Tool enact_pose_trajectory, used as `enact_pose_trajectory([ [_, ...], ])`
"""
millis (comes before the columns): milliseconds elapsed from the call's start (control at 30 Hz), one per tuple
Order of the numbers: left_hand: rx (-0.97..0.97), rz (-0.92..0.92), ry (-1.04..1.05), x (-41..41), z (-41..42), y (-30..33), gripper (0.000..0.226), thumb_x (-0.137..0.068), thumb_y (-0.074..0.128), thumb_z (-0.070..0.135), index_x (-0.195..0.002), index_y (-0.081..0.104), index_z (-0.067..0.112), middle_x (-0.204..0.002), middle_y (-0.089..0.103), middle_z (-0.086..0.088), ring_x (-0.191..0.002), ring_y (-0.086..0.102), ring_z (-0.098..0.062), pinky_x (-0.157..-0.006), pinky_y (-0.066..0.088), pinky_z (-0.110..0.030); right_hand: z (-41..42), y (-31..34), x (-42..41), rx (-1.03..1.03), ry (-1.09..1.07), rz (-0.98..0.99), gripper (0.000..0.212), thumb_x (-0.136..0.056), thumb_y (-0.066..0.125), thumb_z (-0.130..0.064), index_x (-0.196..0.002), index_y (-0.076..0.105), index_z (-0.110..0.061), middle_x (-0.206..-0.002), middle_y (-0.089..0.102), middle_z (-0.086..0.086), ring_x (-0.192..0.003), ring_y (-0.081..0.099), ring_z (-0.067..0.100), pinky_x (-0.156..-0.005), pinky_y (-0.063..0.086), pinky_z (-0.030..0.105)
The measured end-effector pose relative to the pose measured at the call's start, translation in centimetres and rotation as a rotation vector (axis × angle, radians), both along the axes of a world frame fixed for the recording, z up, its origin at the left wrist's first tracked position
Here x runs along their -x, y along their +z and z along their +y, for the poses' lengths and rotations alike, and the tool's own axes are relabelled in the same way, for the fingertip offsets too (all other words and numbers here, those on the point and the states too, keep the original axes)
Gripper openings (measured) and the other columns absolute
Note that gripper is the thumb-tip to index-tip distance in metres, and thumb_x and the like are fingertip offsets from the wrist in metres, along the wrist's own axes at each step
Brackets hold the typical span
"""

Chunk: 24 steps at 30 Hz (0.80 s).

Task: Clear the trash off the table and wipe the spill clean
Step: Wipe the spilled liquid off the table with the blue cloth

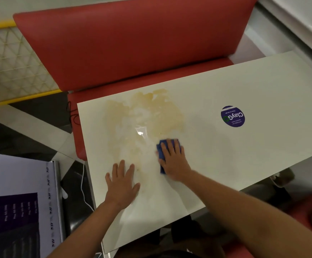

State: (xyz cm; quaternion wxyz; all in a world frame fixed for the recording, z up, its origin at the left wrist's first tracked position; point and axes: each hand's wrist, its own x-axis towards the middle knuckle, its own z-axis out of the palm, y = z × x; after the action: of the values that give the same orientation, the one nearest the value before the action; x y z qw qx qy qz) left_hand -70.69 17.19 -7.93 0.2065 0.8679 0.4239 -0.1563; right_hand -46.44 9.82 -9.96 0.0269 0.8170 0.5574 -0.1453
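The rectangular cream table [225, 155] has a smooth, glossy top that mirrors a ceiling light; the yellowish liquid spill [151, 112] shines wet. The folded blue cloth [161, 155] looks soft and matt, the red padded bench [132, 43] like smooth vinyl.

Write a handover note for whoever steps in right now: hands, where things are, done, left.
Left hand: flat on the white table, fingers spread, holding nothing.
Right hand: pressing the blue cloth flat on the table, at the spill's near right edge.
Spill: yellowish film across the table's left half, up to the far edge by the red bench.
Done: no trash visible on the table.
Left: wipe up the spill; most of it remains. The round purple sticker is apart from it.
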Motion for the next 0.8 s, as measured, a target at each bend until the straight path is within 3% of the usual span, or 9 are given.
enact_pose_trajectory([
  [100,0.009,-0.010,0.011,0.3,0.0,0.0,0.077,-0.101,0.040,0.058,-0.162,0.005,0.029,-0.169,-0.014,-0.009,-0.155,-0.014,-0.036,-0.122,0.003,-0.060,-5.4,0.2,5.8,-0.060,0.157,0.031,0.063,-0.100,0.039,-0.046,-0.154,0.039,-0.013,-0.160,0.038,0.016,-0.147,0.032,0.046,-0.113,0.030,0.058],
  [233,0.008,-0.021,0.003,0.1,-0.2,0.0,0.076,-0.102,0.038,0.058,-0.163,0.001,0.029,-0.169,-0.016,-0.010,-0.154,-0.015,-0.036,-0.121,0.002,-0.060,-9.7,0.3,9.5,0.049,0.270,0.043,0.066,-0.100,0.039,-0.051,-0.157,0.036,-0.018,-0.165,0.030,0.012,-0.152,0.025,0.040,-0.117,0.014,0.054],
  [333,-0.004,-0.011,-0.001,0.3,-0.1,-0.2,0.077,-0.101,0.039,0.058,-0.162,0.003,0.028,-0.169,-0.014,-0.011,-0.154,-0.014,-0.037,-0.121,0.003,-0.061,-7.3,-0.2,7.1,0.071,0.316,0.037,0.065,-0.101,0.039,-0.051,-0.157,0.036,-0.019,-0.165,0.031,0.011,-0.151,0.027,0.039,-0.118,0.021,0.055],
  [433,-0.017,-0.009,-0.002,0.3,0.0,-0.4,0.077,-0.100,0.041,0.059,-0.162,0.005,0.029,-0.169,-0.012,-0.010,-0.155,-0.012,-0.037,-0.121,0.004,-0.061,-2.6,0.5,3.9,0.097,0.095,0.081,0.067,-0.099,0.032,-0.053,-0.154,0.038,-0.016,-0.163,0.033,0.013,-0.149,0.030,0.043,-0.115,0.035,0.059],
  [533,-0.010,-0.006,0.003,0.3,0.0,-0.5,0.077,-0.100,0.041,0.060,-0.162,0.006,0.030,-0.169,-0.012,-0.010,-0.155,-0.013,-0.036,-0.121,0.004,-0.061,0.8,0.9,2.8,0.135,-0.025,0.118,0.078,-0.094,0.018,-0.055,-0.159,0.028,-0.013,-0.167,0.021,0.017,-0.152,0.017,0.047,-0.119,0.024,0.061],
  [667,-0.006,-0.027,0.015,0.4,-0.1,-0.7,0.077,-0.100,0.043,0.058,-0.162,0.008,0.029,-0.169,-0.012,-0.010,-0.154,-0.014,-0.036,-0.121,0.004,-0.061,-1.5,0.8,5.0,0.055,0.007,0.031,0.068,-0.096,0.032,-0.049,-0.152,0.038,-0.012,-0.157,0.042,0.018,-0.143,0.040,0.047,-0.109,0.043,0.060],
  [800,0.007,-0.036,0.015,0.6,0.0,-0.6,0.077,-0.101,0.041,0.058,-0.163,0.004,0.029,-0.169,-0.015,-0.010,-0.154,-0.016,-0.035,-0.121,0.000,-0.060,-7.7,0.6,9.3,0.062,0.188,0.075,0.067,-0.100,0.038,-0.049,-0.157,0.034,-0.014,-0.163,0.032,0.016,-0.150,0.028,0.044,-0.118,0.025,0.059],
])
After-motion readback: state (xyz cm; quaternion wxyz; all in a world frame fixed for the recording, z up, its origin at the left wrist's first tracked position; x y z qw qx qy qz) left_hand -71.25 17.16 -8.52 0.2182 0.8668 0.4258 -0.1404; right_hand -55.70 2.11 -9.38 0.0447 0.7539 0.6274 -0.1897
